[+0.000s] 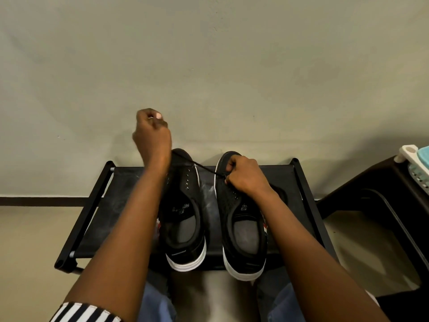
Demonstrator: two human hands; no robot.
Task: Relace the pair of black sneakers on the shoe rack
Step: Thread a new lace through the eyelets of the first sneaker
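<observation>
Two black sneakers with white soles stand side by side on the black shoe rack (120,182), toes toward the wall. The left sneaker (183,219) shows bare eyelets with no lace in them. My right hand (243,174) grips the toe part of the right sneaker (243,228), its fingers curled at the lowest eyelets. A black lace (202,168) runs taut from there up and left to my left hand (151,133), which is raised above the left sneaker's toe and pinches the lace end.
A plain wall stands right behind the rack. A dark piece of furniture (371,189) stands at the right with a white and teal item (415,159) on its top. My knees in blue jeans (155,303) are below the rack's front edge.
</observation>
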